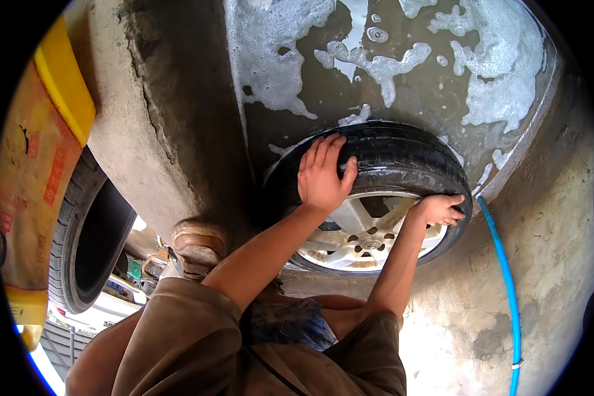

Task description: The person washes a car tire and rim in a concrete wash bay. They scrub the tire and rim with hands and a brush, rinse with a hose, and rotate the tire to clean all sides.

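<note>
A car wheel [371, 243], a black tyre on a silver spoked rim, leans half sunk at the edge of a basin of murky, foamy water [402, 99]. The wet tyre [402, 153] shines along its tread. My left hand [325, 173] lies on the upper left of the tread, its fingers stretched over it and the thumb apart. On the right side of the tyre, my right hand [440, 210] presses against the sidewall by the rim, with its fingers bent round the rubber. The wheel's far lower part is hidden by water.
A concrete wall [158, 119] borders the basin on the left, and a curved concrete rim [541, 198] on the right. A blue hose [506, 277] runs over that rim. Another tyre [79, 237] stands at the left beside a worn yellow and orange panel [36, 152]. My shoe [199, 244] is against the wall.
</note>
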A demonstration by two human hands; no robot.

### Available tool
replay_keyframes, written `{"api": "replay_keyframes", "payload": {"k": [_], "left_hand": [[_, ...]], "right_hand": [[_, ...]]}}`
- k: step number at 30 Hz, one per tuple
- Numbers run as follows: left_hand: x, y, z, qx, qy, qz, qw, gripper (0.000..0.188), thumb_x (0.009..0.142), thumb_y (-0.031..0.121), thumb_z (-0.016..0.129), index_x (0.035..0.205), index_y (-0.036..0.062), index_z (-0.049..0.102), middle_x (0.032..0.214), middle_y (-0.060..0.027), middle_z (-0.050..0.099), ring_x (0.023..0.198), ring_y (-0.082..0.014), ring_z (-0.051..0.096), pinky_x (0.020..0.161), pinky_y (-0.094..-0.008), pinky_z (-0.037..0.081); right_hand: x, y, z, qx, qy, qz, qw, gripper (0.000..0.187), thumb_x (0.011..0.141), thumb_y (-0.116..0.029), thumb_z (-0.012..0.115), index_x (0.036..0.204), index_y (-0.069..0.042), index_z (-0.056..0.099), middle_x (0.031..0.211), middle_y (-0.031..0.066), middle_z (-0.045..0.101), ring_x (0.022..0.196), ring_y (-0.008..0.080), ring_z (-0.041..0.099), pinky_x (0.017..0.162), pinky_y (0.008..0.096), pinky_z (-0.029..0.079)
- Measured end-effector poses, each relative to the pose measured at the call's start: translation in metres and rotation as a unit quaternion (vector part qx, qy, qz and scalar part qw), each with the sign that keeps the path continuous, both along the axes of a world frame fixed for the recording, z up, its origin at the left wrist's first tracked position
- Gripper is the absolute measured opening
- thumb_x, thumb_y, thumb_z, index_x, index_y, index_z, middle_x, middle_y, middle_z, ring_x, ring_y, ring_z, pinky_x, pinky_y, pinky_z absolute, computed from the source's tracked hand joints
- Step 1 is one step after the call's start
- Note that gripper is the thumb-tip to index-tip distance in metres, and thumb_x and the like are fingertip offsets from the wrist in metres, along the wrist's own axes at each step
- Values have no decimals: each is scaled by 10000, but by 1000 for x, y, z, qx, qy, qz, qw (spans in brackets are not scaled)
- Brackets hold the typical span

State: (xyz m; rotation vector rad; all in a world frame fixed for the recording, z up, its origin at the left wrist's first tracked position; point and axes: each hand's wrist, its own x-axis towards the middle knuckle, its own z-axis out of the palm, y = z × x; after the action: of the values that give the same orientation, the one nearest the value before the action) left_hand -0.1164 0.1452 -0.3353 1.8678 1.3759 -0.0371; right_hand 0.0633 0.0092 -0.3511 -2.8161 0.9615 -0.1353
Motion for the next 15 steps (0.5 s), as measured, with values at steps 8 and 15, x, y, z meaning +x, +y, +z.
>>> {"api": "replay_keyframes", "payload": {"k": [8,15], "left_hand": [[15,-5,-6,-20,101,95,990,277,866,285,549,1066,121,647,1140,-26,626,1095,-274,549,953,-415,419],[15,-9,-8,17,109,66,992,238,884,254,516,1029,133,662,1079,-31,649,1028,-288,575,857,-410,467]], "right_hand": [[-1,5,7,14,14,-1,1000,894,927,-635,326,1476,33,98,1506,339,43,1415,444,84,1115,531,201],[0,7,7,28,1,4,1000,867,935,-615,333,1482,19,110,1507,338,41,1401,480,95,1124,530,172]]}}
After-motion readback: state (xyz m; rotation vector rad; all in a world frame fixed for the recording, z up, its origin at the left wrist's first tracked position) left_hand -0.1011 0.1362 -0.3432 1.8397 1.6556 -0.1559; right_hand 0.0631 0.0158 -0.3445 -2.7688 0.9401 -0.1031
